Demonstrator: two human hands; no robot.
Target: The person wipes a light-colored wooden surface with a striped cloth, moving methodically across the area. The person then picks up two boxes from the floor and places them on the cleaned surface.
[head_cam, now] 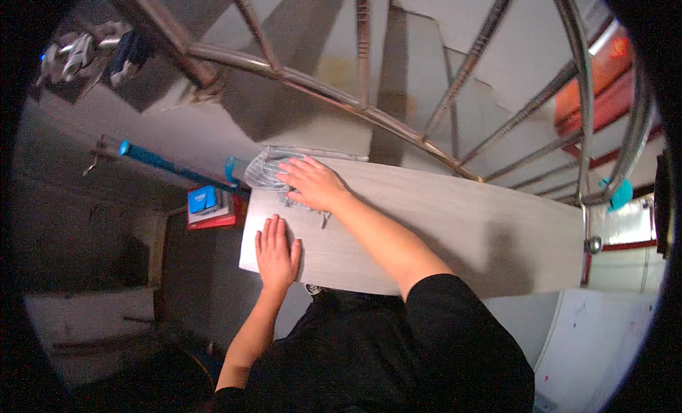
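A pale wood-grain tabletop (442, 221) lies before me. My right hand (314, 184) rests, fingers spread, on a crumpled grey striped cloth (264, 170) at the table's far left corner. Part of the cloth, with a thin strand, shows beneath and beside the palm; whether the fingers grip it cannot be seen. My left hand (277, 253) is flat on the bare tabletop near its left end, fingers pointing away from me, apart from the cloth and holding nothing.
A metal stair railing (341, 98) runs along the table's far side. Past the left end are a blue tube (165, 165) and a blue box (203, 200) on a red and white stack (229, 216). A metal ball (593, 244) is at the right end.
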